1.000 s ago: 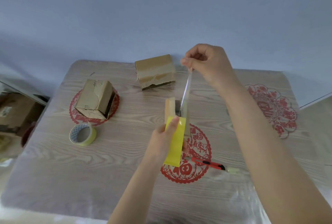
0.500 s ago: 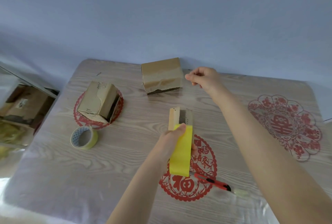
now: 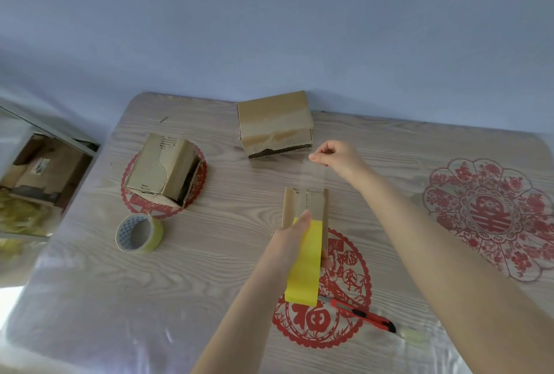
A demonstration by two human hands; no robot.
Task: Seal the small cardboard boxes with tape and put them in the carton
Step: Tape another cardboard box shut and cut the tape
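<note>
Head view: left hand (image 3: pixel 292 241) grips yellow tape roll (image 3: pixel 304 265) and small box (image 3: pixel 305 205); right hand (image 3: pixel 335 157), beyond it, pinches clear tape strip (image 3: pixel 316 177).

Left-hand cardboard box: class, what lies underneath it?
A round red paper-cut design pokes out around the box; its middle is covered, so that pattern cannot be seen.

Left fingers (image 3: pixel 326 260) seemingly mostly behind yellow tape roll (image 3: pixel 303 268)

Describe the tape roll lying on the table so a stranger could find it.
On the wood-grain table, look left, just in front of the cardboard box on the red paper-cut. The tape roll lies there: a yellowish ring with a patterned core, unlike that brown box.
</note>
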